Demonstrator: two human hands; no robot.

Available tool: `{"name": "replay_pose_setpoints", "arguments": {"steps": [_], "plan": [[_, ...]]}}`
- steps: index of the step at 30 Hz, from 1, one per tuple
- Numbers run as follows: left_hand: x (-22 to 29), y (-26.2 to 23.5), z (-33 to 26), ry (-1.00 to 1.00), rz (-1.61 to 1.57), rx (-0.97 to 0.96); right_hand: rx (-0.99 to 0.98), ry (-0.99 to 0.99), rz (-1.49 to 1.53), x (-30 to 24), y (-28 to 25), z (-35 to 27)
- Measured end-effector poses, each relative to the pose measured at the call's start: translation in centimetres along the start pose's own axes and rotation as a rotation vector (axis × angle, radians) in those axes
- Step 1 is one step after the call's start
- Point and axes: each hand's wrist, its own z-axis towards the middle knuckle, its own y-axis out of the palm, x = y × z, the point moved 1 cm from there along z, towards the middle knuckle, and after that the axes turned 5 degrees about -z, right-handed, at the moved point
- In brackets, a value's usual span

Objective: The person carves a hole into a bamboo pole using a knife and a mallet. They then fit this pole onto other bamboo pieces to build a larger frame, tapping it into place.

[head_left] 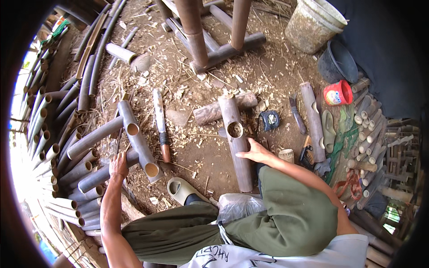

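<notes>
Head view: left hand (118,166) over dark tube (95,179), grip unclear; right hand (256,152), thumb spread, against holed bamboo (241,173).

Wide head-worn view, facing steeply down, lap (243,230) close, dirt floor (196,154) beyond, outermost parts hard to make out

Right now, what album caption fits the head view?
Left hand on a bamboo tube, right hand on a holed tube.

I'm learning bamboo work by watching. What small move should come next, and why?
Probably close the right hand more fully around the holed bamboo tube: it appears to touch only the tube's side, just below the hole, while the left hand is on a dark bamboo pole.
</notes>
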Motion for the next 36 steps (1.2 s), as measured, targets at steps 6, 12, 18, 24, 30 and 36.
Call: {"name": "replay_pose_setpoints", "arguments": {"steps": [6,12,18,24,30,36], "plan": [[11.6,-7.7,3.8,-0.132,0.067,-0.309,0.186,-0.123,0.168,0.5,1.3,0.3],[29.2,-25.5,-3.1,0.779,-0.269,0.155,0.053,-0.415,-0.524,-14.2,-5.2,0.4],[35.7,-13.6,2.2,0.328,-0.975,-0.186,0.777,-0.907,-1.222,-13.4,-8.2,-0.5],[44.1,-4.4,0.5,0.030,-2.223,-0.422,0.863,-0.324,-0.412,0.2,-11.2,-7.2],[45.9,-0.3,-0.5,-0.045,-2.184,-0.465,0.857,0.082,-0.501,14.4,-11.2,-10.1],[44.1,-1.4,0.9,-0.035,-1.663,-0.224,0.797,0.062,-0.488,13.9,-12.6,-5.8]]}}
